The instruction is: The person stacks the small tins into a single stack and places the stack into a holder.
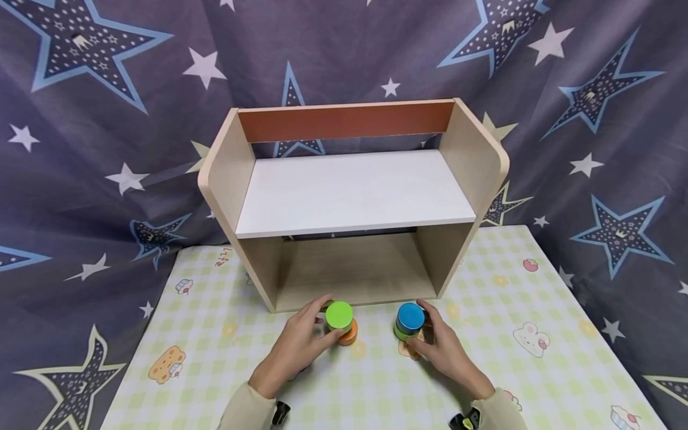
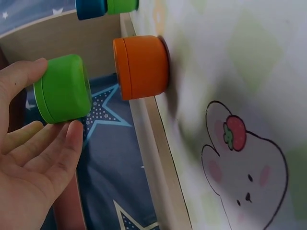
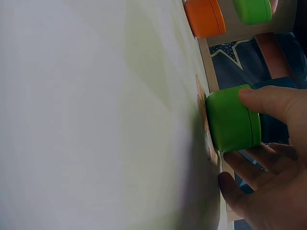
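My left hand [image 1: 298, 341] pinches a small round green jar [image 2: 63, 89] between thumb and fingers. In the left wrist view this jar is held apart from an orange jar [image 2: 143, 67], which stands on the tablecloth. To the right, a blue jar [image 1: 411, 316] sits on top of a second green jar [image 3: 232, 119] on the cloth. My right hand [image 1: 444, 347] holds this lower green jar, with the thumb against its side near the blue one. In the right wrist view the thumb and fingers partly cover the blue jar.
A small wooden shelf unit [image 1: 355, 188] with a white upper board stands just behind the jars. Its lower compartment [image 1: 352, 269] faces me. The table wears a green-checked cloth [image 1: 500, 334] with cartoon prints. A dark star-patterned curtain [image 1: 344, 54] hangs behind.
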Demonstrator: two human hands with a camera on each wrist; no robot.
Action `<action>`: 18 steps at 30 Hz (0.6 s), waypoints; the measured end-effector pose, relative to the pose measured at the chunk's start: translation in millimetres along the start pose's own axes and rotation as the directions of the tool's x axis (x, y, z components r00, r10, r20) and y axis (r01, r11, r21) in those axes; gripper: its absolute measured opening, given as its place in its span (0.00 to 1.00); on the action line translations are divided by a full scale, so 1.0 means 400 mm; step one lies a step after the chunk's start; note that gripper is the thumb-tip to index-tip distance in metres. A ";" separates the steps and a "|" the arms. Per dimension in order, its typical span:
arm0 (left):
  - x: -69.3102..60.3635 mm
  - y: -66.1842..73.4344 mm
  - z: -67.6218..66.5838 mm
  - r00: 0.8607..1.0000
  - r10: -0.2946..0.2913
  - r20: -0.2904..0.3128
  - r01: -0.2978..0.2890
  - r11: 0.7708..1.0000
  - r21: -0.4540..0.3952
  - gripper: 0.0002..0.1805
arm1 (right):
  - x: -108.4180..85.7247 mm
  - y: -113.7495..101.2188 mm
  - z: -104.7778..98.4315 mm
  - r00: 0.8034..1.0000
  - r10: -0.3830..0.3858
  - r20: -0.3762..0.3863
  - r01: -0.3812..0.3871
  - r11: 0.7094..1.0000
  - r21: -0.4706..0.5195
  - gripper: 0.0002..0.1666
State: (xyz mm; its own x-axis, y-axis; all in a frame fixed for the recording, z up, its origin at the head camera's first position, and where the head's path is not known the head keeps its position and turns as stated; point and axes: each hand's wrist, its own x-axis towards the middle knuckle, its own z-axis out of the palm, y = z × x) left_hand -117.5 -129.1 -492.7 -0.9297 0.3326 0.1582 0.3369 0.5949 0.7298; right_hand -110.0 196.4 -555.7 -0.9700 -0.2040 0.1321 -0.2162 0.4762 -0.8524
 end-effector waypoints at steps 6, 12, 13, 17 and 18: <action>0.016 0.004 0.001 1.000 0.007 0.019 -0.006 1.000 -0.014 0.41 | 0.003 0.000 0.000 1.000 -0.009 -0.003 0.009 1.000 -0.014 0.51; 0.034 0.008 0.003 0.999 0.040 0.015 -0.040 0.999 -0.011 0.40 | 0.005 0.003 0.000 1.000 -0.018 0.001 0.018 1.000 -0.016 0.51; 0.036 0.009 0.004 0.999 0.048 0.013 -0.048 0.999 -0.007 0.40 | 0.005 0.003 0.000 1.000 -0.016 0.001 0.016 1.000 -0.017 0.51; 0.046 0.012 0.011 0.996 0.084 0.009 -0.084 0.996 0.005 0.39 | 0.004 0.003 0.001 1.000 -0.010 -0.001 0.010 1.000 -0.009 0.51; 0.048 0.012 0.013 0.996 0.093 0.009 -0.093 0.996 0.006 0.39 | 0.003 0.003 0.002 1.000 -0.008 0.000 0.008 1.000 -0.009 0.51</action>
State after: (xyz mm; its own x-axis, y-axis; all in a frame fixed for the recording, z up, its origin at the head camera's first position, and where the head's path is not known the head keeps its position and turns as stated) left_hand -133.0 -116.1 -489.5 -0.8928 0.3931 0.2198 0.4233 0.5658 0.7076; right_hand -111.6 196.1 -556.9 -0.9683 -0.2076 0.1387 -0.2247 0.4823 -0.8467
